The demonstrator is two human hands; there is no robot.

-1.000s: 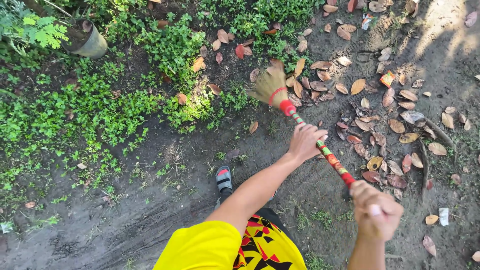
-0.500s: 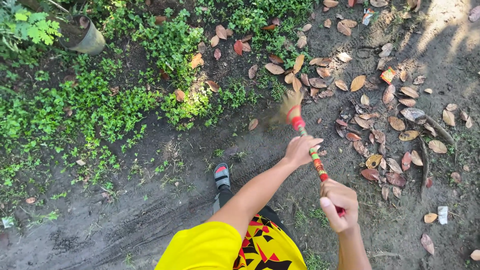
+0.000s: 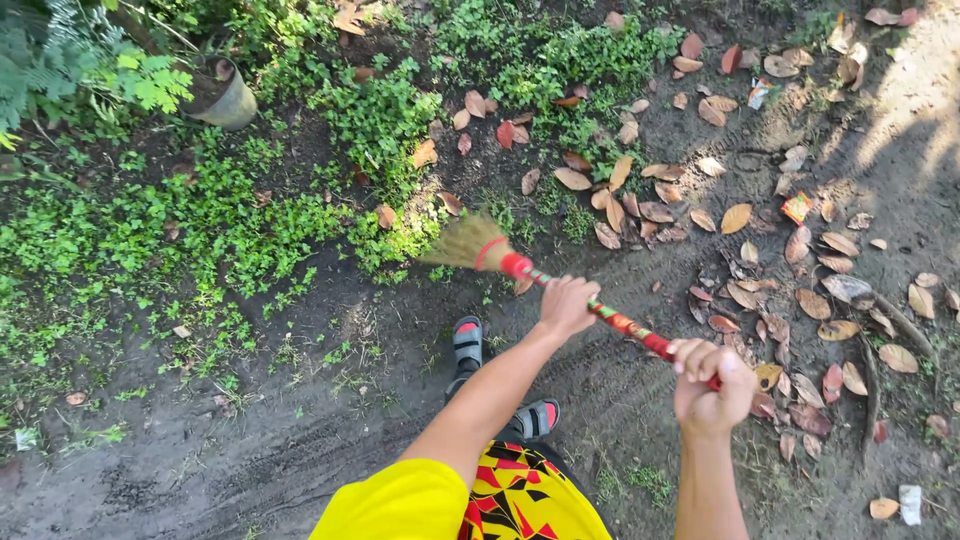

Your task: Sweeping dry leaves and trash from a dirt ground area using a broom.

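I grip the broom [image 3: 600,312] with both fists: my left hand [image 3: 566,305] lower on the handle, my right hand [image 3: 712,385] clenched at its top end. The handle slants up-left from me, bristles [image 3: 466,243] on the dirt at the weeds [image 3: 380,240] (leaves [image 3: 760,260] lie off right).

Outdoor ground, bare dark soil [image 3: 250,470] across the near side, damp-looking with faint streak marks. Low green groundcover [image 3: 130,250] fills the left and far-left, thinning into patches toward the middle. A grey pot [image 3: 228,97] sits far left among ferny plants [image 3: 110,80], tilted (contents unclear). Dry brown and reddish fallen leaves [image 3: 740,217] scattered over the right and far-right soil, a few in the greenery. Small bits of litter: a colourful wrapper [image 3: 797,207] far right, a white scrap [image 3: 908,503] near right. Dappled sunlight [image 3: 925,130] at far right, shade elsewhere.
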